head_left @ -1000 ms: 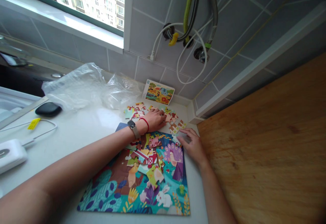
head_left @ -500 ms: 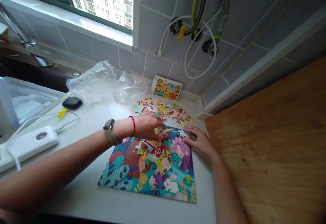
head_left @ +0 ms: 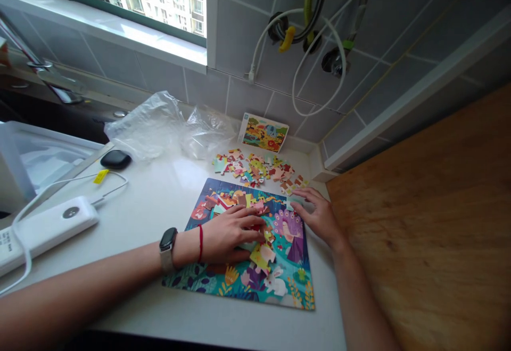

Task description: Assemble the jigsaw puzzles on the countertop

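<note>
Two hands (head_left: pixel 231 234) (head_left: pixel 319 217) (one watch (head_left: pixel 168 239)), one board (head_left: pixel 285 258)

- Left hand (head_left: pixel 233 234) lies across the middle of the board (head_left: pixel 283 263); from here I can't see what's under the palm, or whether the fingers grip anything.
- Right hand (head_left: pixel 317 215) hides part of a pale piece (head_left: pixel 291 202) at the board's far right corner; pinched or merely touched, I can't tell.
- Heap (head_left: pixel 257 169) behind the board: pieces overlap, lower ones partly covered.
- Left forearm (head_left: pixel 91 282) runs out at the left edge, right forearm (head_left: pixel 355 287) at the bottom.
- White device (head_left: pixel 43 236): cut off at left, print too small to read.
- Tub (head_left: pixel 18 159): cut off too, contents blurred.
</note>
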Action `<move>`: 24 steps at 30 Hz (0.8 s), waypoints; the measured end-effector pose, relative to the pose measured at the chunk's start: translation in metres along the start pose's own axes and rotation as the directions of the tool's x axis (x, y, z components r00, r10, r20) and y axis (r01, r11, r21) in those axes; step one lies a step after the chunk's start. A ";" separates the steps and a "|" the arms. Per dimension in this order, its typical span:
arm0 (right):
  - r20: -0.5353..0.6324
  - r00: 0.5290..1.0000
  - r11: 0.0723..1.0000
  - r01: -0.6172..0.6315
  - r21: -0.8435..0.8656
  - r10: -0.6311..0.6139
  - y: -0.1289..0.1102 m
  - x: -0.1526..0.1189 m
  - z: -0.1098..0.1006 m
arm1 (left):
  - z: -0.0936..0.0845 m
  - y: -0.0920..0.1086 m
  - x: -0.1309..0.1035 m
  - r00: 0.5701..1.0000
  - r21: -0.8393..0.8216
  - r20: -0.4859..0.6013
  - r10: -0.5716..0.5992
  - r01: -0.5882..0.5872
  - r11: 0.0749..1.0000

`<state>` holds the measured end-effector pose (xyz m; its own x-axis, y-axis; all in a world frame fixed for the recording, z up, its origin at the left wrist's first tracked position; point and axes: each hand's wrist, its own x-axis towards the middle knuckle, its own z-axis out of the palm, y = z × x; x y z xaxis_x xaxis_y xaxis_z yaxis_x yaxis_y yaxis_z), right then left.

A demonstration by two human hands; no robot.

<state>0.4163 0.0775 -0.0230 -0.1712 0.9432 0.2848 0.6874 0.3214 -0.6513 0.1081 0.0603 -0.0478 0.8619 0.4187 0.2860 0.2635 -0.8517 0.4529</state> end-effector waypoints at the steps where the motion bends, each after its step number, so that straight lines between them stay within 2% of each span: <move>1: 0.012 1.000 1.000 0.012 0.009 -0.012 -0.008 -0.001 0.003 | -0.001 0.000 0.000 1.000 -0.005 -0.001 -0.011 0.011 1.000; 4: 0.180 0.983 0.998 0.028 0.057 -0.038 -0.031 -0.005 0.011 | -0.006 0.000 -0.003 0.999 -0.013 0.005 -0.050 0.050 0.999; 7: 0.421 0.906 0.997 0.011 0.081 -0.044 -0.047 -0.011 0.017 | -0.011 -0.004 -0.007 0.997 0.012 -0.009 -0.078 0.079 0.997; 9: 0.501 0.864 0.997 0.015 0.072 -0.049 -0.054 -0.014 0.021 | -0.012 -0.008 -0.009 0.995 0.041 -0.025 -0.096 0.097 0.994; 14: 0.521 0.850 0.997 0.080 0.005 -0.071 -0.065 -0.026 0.031 | -0.011 -0.019 -0.011 0.981 0.081 -0.107 -0.163 0.172 0.982; 19: 0.517 0.853 0.992 0.117 -0.055 -0.072 -0.070 -0.029 0.033 | -0.011 -0.024 -0.010 0.942 0.074 -0.214 -0.258 0.279 0.957; 24: 0.519 0.854 0.999 0.030 0.023 -0.037 -0.064 -0.024 0.029 | -0.014 -0.026 -0.011 0.900 0.038 -0.333 -0.280 0.310 0.950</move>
<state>0.3566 0.0369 -0.0085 -0.5380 0.8373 -0.0972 0.6655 0.3512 -0.6586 0.0858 0.0823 -0.0508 0.5576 0.7208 0.4117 0.5341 -0.6912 0.4868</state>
